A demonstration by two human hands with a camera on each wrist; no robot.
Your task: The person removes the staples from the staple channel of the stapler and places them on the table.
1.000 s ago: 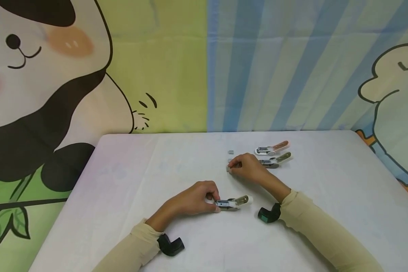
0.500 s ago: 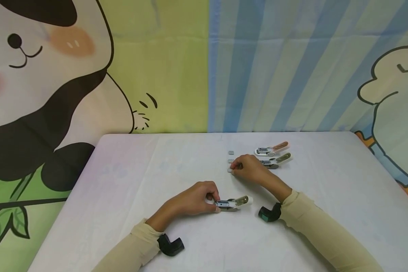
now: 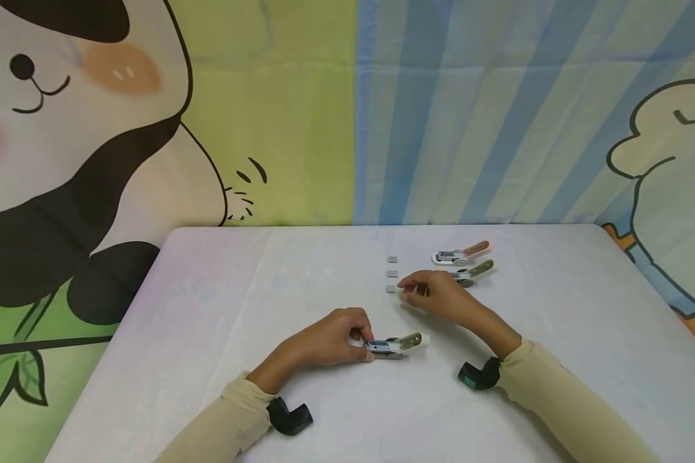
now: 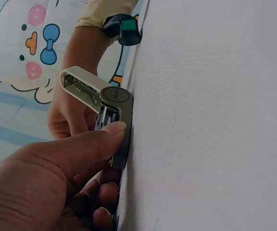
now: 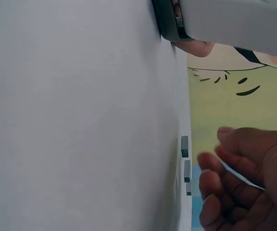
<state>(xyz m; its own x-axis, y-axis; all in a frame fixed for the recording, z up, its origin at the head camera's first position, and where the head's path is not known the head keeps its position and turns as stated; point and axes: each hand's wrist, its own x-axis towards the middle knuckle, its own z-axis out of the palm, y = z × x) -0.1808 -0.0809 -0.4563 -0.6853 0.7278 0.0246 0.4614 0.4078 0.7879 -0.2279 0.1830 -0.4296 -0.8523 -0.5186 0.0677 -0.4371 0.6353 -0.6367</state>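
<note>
My left hand [image 3: 336, 337] holds the near end of a stapler [image 3: 388, 347] that lies on the table, its top tilted up. In the left wrist view the thumb presses on the side of this stapler [image 4: 116, 98], over its metal magazine. Farther back, my right hand [image 3: 440, 296] hovers beside the nearest of three small grey blocks, which look like staple strips [image 3: 390, 289]. In the right wrist view the fingers [image 5: 210, 183] are loosely bent, thumb and fingertips apart, with nothing between them. The blocks [image 5: 185, 146] stand in a row just beyond the fingertips.
Behind the right hand lie two more staplers with raised tops, one pinkish [image 3: 460, 256] and one olive-grey [image 3: 477, 269], the latter partly hidden by the hand. A white cloth covers the table [image 3: 220, 283]. A printed curtain [image 3: 295, 128] hangs at its far edge.
The right hand has let go of the nearest grey block and drawn back to the right, so all three blocks now show in a row. The left hand and its stapler have stayed put.
</note>
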